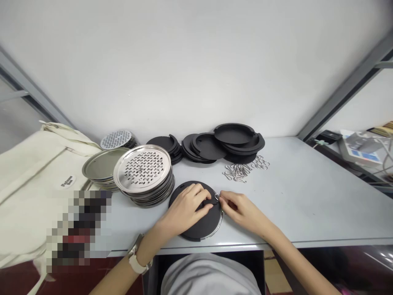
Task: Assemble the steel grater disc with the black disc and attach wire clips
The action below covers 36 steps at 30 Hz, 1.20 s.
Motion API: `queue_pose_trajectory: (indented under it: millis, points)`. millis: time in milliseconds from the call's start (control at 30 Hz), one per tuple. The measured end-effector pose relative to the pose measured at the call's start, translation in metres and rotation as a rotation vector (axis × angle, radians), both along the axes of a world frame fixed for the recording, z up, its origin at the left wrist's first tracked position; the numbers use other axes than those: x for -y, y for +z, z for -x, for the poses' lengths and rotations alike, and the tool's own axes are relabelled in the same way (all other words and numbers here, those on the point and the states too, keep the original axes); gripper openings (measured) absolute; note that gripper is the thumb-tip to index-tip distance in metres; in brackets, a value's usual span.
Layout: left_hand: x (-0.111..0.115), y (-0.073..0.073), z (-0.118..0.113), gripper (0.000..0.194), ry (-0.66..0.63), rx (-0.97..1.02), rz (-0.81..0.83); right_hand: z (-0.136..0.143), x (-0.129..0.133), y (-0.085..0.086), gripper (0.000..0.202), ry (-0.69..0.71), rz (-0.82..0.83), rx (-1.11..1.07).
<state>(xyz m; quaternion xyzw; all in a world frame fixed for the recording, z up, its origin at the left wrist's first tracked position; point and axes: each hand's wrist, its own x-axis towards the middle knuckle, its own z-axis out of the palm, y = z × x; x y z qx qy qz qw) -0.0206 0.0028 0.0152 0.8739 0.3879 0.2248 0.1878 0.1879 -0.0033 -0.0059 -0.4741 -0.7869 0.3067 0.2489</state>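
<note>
In front of me on the table lies a round black disc [201, 225], with a silvery metal edge showing along its lower right rim. My left hand [190, 205] rests on top of the disc, fingers curled and thumb pressed against it near the right side. At the disc's right rim, my right hand [235, 205] pinches a small metal wire hook [217, 197] between thumb and fingertips. The fingers hide part of the hook, so I cannot tell whether it is fastened to the disc. Behind my right hand lies a loose pile of similar wire hooks [238, 171].
Left of the disc stand a stack of perforated metal grater discs [143, 170] and a stack of plain metal discs [104, 164]. Black round trays [233, 134] are piled against the wall. A cream cloth bag [33, 176] lies at far left; metal rings [260, 162] lie by the hooks.
</note>
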Motion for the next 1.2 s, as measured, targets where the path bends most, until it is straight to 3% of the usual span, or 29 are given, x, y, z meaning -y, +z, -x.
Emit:
queue_pose_trajectory:
  millis: [833,1200]
  points:
    - [-0.0039,-0.0064,-0.0018,0.008,0.055,0.053,0.074,0.0031,-0.0002,-0.0008,0.027,0.048,-0.089,0.116]
    - [-0.0028,-0.0055,-0.0009,0.008,0.055,0.048,0.071,0.0031,-0.0025,-0.002,0.035,0.007,-0.068,0.035]
